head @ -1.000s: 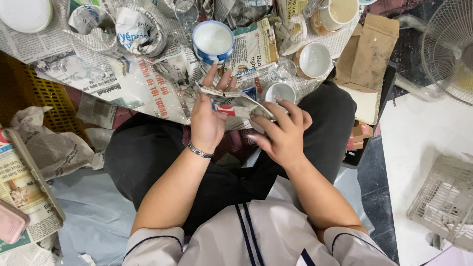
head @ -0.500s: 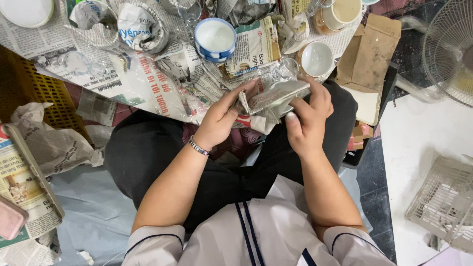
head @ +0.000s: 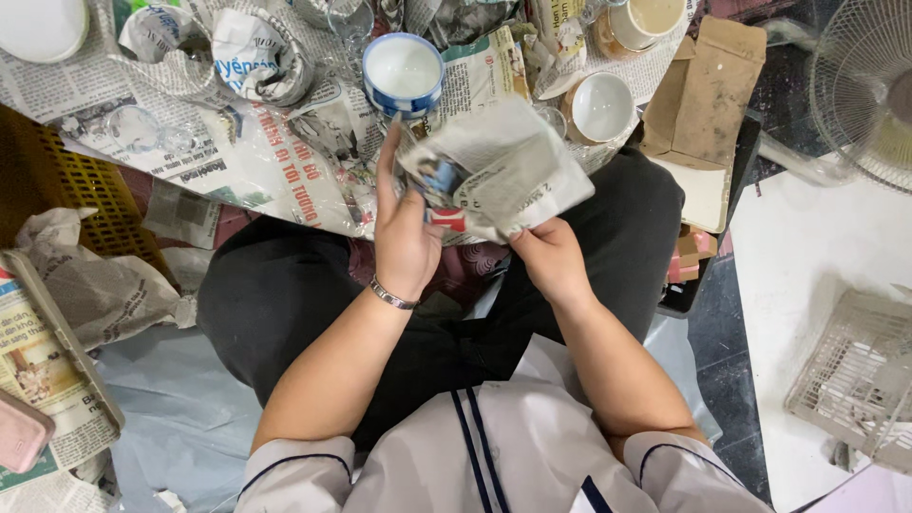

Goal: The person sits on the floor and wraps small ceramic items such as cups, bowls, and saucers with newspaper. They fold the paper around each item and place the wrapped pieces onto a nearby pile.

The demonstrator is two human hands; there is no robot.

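Newspaper bundle (head: 499, 171), crumpled around something that cannot be made out, sits above the person's lap, gripped by both hands. Left hand (head: 404, 223) clasps its left side with fingers upright; right hand (head: 551, 256) pinches the lower edge from beneath. Just beyond stands a blue-rimmed white bowl (head: 404, 71) on spread newspaper sheets (head: 237, 142), with a white cup (head: 600, 106) near it and brown cardboard (head: 703, 85) further right.
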